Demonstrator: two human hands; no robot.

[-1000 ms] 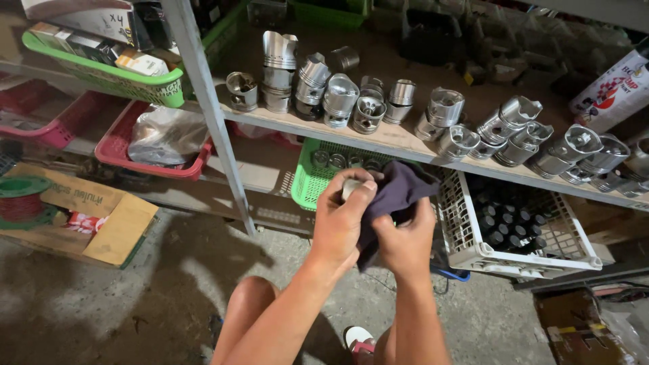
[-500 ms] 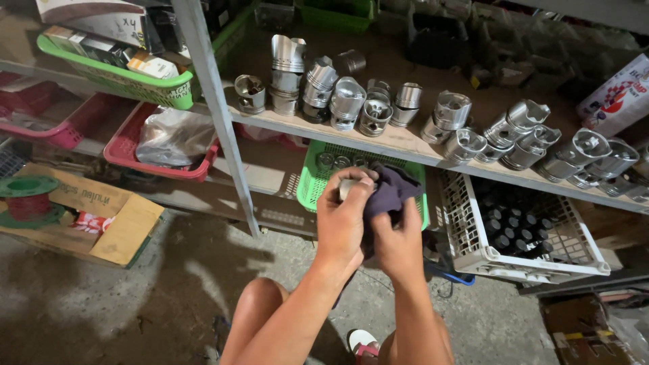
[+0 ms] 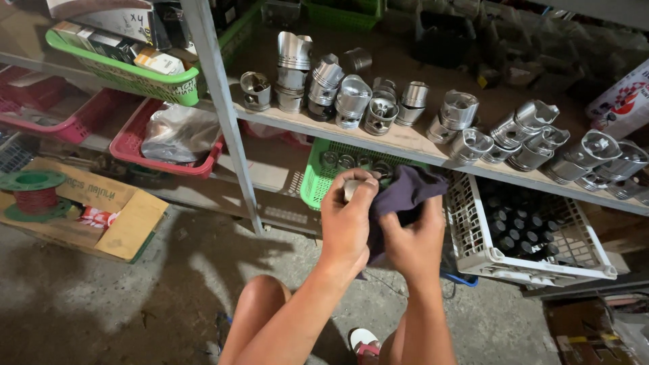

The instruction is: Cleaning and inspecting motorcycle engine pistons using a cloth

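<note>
Since the earlier frame, our hands sit slightly lower and the shelf [image 3: 405, 145] looms nearer. Our left hand [image 3: 348, 226] clamps a small metal part [image 3: 351, 189] at its fingertips, exposing it for wiping; our right hand [image 3: 412, 247] bunches the purple cloth [image 3: 405, 196] against it, above the green basket [image 3: 314, 186].

metal part [image 3: 351, 189]: mostly hidden by left hand [image 3: 347, 226] | purple cloth [image 3: 404, 196]: partly behind right hand [image 3: 412, 245]

Small boxes [image 3: 101, 40] sat in a green basket [image 3: 128, 74] upper left; a brown cardboard box [image 3: 101, 209] lay lower left; a white-and-red bag [image 3: 622, 101] stood far right.
</note>
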